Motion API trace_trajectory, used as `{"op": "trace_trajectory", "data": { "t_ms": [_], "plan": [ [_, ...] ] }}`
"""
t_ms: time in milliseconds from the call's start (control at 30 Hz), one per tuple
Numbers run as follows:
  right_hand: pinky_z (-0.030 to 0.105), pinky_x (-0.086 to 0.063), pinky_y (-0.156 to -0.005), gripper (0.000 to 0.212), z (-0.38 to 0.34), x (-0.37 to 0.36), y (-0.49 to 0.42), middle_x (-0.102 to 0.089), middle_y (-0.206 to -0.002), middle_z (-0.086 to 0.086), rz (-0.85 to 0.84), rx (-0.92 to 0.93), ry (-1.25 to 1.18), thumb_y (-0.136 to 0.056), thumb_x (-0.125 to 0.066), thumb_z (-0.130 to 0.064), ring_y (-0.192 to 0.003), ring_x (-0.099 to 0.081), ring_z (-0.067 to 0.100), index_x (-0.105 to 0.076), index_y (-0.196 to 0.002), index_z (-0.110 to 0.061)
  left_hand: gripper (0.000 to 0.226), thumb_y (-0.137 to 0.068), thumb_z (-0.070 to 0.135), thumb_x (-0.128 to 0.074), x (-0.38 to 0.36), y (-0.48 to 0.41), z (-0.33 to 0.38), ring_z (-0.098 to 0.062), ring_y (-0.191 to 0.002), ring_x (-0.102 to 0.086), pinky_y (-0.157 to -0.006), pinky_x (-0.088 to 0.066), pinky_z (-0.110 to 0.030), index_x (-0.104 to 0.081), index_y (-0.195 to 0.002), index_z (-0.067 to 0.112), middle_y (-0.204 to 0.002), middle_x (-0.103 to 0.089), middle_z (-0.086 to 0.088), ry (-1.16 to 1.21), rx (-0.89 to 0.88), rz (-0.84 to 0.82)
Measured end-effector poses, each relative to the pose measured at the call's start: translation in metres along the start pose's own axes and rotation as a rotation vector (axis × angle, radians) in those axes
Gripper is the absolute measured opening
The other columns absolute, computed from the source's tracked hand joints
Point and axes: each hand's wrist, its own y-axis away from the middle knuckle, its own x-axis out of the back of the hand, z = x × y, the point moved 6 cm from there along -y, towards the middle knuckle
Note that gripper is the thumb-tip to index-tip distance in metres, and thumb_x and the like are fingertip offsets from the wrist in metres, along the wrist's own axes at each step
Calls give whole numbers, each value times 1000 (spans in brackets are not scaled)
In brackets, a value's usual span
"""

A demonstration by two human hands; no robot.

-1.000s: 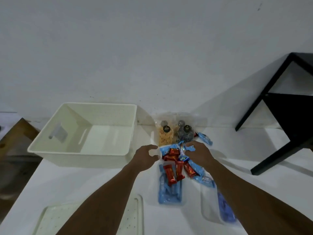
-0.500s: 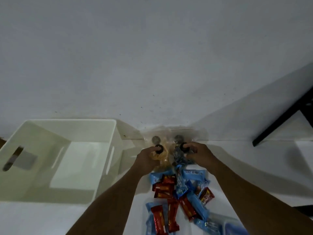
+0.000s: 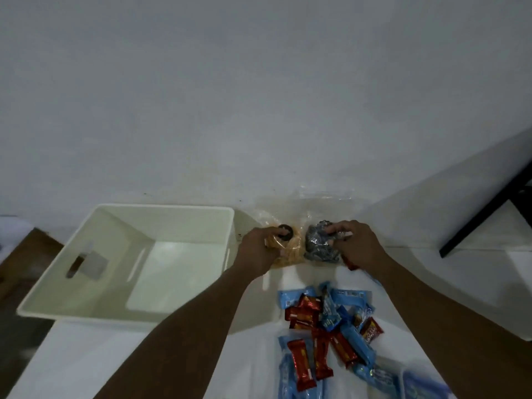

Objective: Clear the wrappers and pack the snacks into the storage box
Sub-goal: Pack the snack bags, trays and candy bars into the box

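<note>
Snacks in two clear bags sit at centre frame against the wall: a golden-filled bag [image 3: 289,251] under the left hand [image 3: 260,251] and a dark-filled bag [image 3: 319,249] under the right hand [image 3: 355,246]. Each hand is curled closed on its bag's top, fingers pinching near the dark round labels. The cream storage box [image 3: 86,292], open and apparently empty, lies at centre left, its near wall just beside the left hand, so the golden bag has the shorter trip, leftward over the rim. A heap of red and blue wrapped bars [image 3: 328,326] spreads at lower right on the white table [image 3: 86,358], well clear of that path. A black frame [image 3: 483,208] slants at the right edge.
</note>
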Motion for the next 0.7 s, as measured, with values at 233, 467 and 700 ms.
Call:
{"op": "trace_trajectory", "data": {
  "t_ms": [233,467,700],
  "plan": [
    [44,-56,-88,27,-147,-56,7,-62,-95,-11,17,207,-20,-75,-76,-4,-95,-67,24,-74,-88,-27,55,-67,9,-82,176,13,12,-15,-96,-68,-90,-55,-31,-71,-105,48,-113,-70,9,-71,-64,154],
    [23,-43,-84,23,-211,-190,21,-58,-100,0,-79,234,75,-78,-74,-4,-90,-56,16,-74,-98,-16,52,-65,7,-83,277,46,-103,-14,-105,-65,-91,-54,-29,-72,-98,47,-115,-71,10,-98,131,159],
    [12,-37,-75,24,-183,-292,5,-60,-100,0,-159,26,212,-83,-60,7,-96,-56,15,-72,-100,-5,39,-67,6,-81,251,32,-205,-18,-107,-65,-90,-50,-22,-76,-96,32,-114,-71,4,-56,230,14]
  ]
}}
